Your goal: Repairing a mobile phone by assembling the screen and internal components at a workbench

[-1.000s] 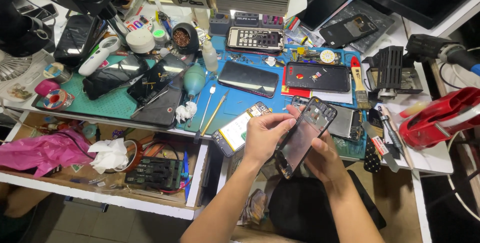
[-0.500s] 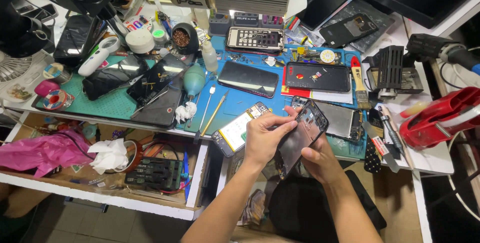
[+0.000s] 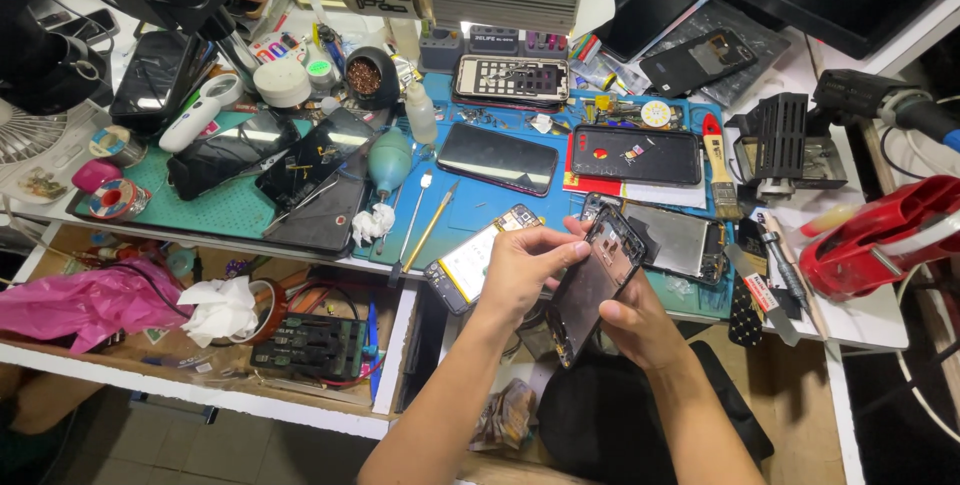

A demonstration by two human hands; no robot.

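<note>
The left hand (image 3: 525, 267) pinches the upper edge of a dark phone (image 3: 595, 285). The phone tilts, long axis running from lower left up to upper right, over the desk (image 3: 860, 320) edge. The right hand (image 3: 640, 330) cups it from beneath.

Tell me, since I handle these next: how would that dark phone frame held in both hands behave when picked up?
The phone frame looks thin and open-backed, so probably light and slightly flexible. Both the left hand and right hand grip its edges, suggesting it's fragile.
</note>
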